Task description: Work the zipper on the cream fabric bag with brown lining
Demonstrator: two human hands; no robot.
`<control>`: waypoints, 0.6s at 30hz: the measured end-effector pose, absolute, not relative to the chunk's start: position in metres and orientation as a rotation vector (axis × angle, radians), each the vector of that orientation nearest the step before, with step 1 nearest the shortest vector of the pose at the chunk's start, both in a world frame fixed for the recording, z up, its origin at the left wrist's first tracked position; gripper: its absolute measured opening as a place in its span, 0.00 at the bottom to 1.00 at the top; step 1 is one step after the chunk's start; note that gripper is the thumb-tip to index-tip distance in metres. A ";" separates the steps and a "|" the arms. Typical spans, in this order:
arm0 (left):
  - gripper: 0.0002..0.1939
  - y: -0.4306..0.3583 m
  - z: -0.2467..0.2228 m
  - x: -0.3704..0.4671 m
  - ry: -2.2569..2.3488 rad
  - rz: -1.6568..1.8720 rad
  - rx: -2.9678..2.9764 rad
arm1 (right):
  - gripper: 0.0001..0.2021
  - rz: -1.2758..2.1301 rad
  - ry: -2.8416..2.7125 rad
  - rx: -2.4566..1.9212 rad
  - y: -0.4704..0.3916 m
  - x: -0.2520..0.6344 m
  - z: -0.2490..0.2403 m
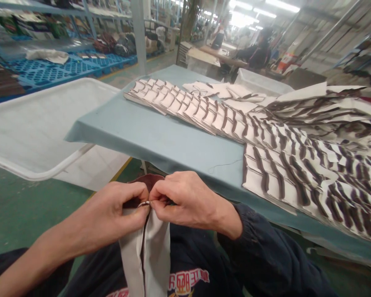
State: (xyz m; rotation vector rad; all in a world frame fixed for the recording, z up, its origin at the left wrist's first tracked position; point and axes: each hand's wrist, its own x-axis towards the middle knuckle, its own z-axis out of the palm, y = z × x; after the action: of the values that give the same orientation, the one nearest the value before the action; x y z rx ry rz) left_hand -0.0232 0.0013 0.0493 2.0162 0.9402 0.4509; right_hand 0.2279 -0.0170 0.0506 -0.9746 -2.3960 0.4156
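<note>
A cream fabric piece [156, 251] with a dark edge line down its middle and brown material at its top hangs in front of my body. My left hand [120, 210] pinches its upper edge between thumb and fingers. Right beside it, my right hand [182, 202] pinches the same edge, and the fingertips of both hands nearly touch. A short pale strip shows between the thumbs. Beyond my hands, overlapping rows of cream pieces with dark brown edges [204, 109] lie on the blue-grey covered table [126, 128].
A large white bin [49, 165] stands left of the table. More cream and brown pieces [327, 107] are heaped at the right. Behind are a translucent bin [259, 82], blue pallets [64, 70], a metal post [139, 37] and people at a far table.
</note>
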 end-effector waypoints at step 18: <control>0.28 0.002 0.028 -0.031 1.099 0.841 2.025 | 0.16 1.034 -1.689 -1.449 -0.048 0.183 0.008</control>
State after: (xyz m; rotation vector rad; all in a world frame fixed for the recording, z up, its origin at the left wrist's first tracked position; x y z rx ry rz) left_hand -0.0308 0.0023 0.0280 2.0246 1.0987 0.8406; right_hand 0.1826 -0.0475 0.0079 -1.4489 -1.6892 1.0338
